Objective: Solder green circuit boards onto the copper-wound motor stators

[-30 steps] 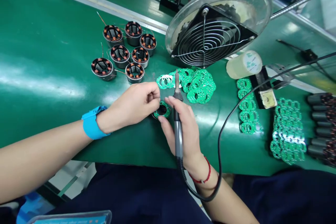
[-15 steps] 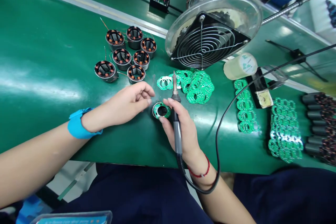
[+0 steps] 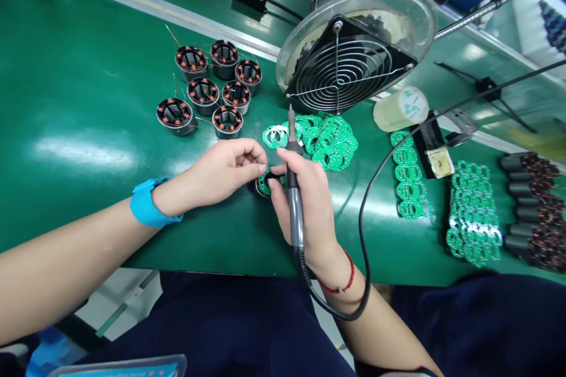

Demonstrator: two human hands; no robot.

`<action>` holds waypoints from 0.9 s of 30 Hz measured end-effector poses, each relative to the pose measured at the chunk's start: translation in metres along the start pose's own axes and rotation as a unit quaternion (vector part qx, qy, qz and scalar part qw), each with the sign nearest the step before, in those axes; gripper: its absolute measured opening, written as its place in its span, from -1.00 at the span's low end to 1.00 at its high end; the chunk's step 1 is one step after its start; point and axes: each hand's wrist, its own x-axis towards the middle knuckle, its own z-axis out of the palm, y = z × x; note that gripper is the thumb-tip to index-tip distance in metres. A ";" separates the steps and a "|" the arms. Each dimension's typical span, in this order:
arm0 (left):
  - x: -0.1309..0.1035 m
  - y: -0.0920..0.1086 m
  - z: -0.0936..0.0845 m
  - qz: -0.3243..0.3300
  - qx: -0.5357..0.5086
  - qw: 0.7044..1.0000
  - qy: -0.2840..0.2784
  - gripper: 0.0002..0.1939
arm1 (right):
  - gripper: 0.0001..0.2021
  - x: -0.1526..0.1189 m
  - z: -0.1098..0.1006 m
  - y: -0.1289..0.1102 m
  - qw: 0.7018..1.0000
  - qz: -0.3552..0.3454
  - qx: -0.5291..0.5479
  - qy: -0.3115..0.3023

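Observation:
A ring-shaped stator with a green circuit board on top (image 3: 264,184) sits between my hands on the green bench. My left hand (image 3: 227,171) has its thumb and fingertips pinched together at the board's upper left edge; what they hold is too small to make out. In my right hand (image 3: 305,200) is a soldering iron (image 3: 296,212), its tip pointing up and away. The thumb and a fingertip of that hand reach to the board's right side. Loose green boards (image 3: 333,141) lie in a pile beyond the iron.
Several copper-wound stators (image 3: 203,94) stand at the back left. A fan with a wire guard (image 3: 339,70) hangs over the back. To the right are a tape roll (image 3: 401,109), board panels (image 3: 474,212) and stacked stators (image 3: 533,209). The iron's cable (image 3: 363,218) loops past my right wrist.
My left hand has moved right onto the board's edge and its fingertips have closed. The right hand stays beside the stator, the iron still in it. The view has shifted slightly.

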 end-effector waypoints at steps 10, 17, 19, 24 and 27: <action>-0.002 -0.003 0.003 0.025 -0.006 1.000 0.000 -0.92 | -0.74 0.005 0.015 -0.003 0.996 -0.014 -0.066 0.064; -0.001 -0.004 0.007 -0.001 -0.018 1.000 0.012 -0.89 | -0.76 -0.002 0.025 -0.002 0.984 -0.013 -0.129 0.120; 0.001 -0.004 0.008 -0.005 -0.020 1.000 0.015 -0.90 | -0.76 -0.003 0.025 0.000 0.984 -0.018 -0.134 0.113; 0.004 -0.003 0.010 -0.003 0.017 0.999 0.032 -0.90 | -0.73 -0.005 0.011 0.005 0.992 -0.008 -0.086 0.097; 0.004 -0.003 0.010 0.001 0.068 0.997 0.045 -0.91 | -0.67 -0.012 -0.002 0.009 0.993 0.010 -0.028 0.116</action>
